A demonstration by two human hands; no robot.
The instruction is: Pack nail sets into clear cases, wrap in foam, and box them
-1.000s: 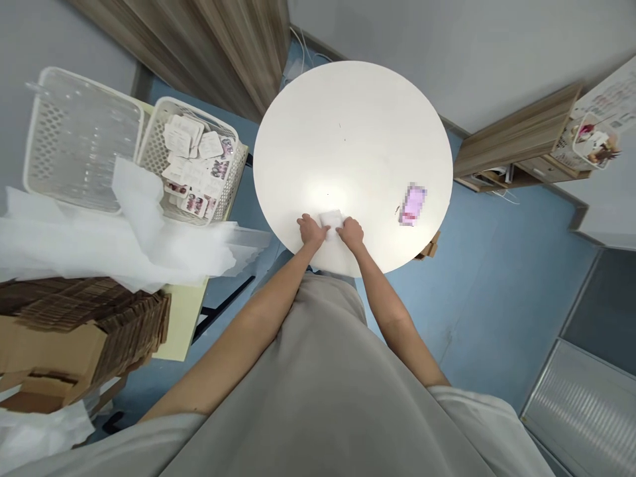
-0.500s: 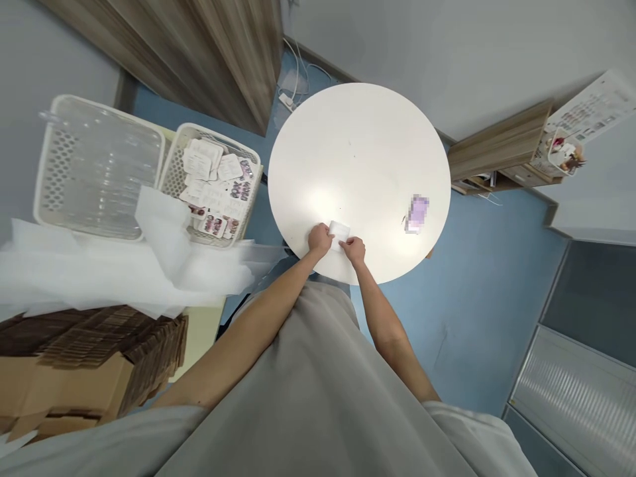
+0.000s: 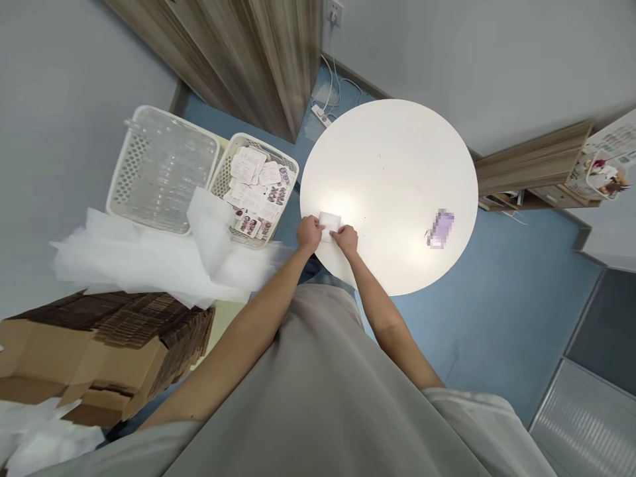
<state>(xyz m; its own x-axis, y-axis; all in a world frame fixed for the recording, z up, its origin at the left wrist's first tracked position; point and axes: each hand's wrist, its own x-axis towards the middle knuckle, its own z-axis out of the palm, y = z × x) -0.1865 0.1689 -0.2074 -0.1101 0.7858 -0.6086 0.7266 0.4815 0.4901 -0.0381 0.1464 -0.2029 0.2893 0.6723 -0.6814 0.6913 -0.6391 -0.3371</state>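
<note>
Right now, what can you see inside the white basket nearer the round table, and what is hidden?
The basket holds loosely piled white cards and, along one side, picture cards with small dark or reddish prints. Whatever lies beneath the top cards is covered.

Evenly lit, glare on white tabletop [image 3: 392, 192], wide-angle edge distortion

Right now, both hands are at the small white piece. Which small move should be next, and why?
I would perhaps smooth the small white piece with the right hand, while the left hand steadies it: the fingers of each touch it from opposite sides, and the round table offers support beneath.
</note>
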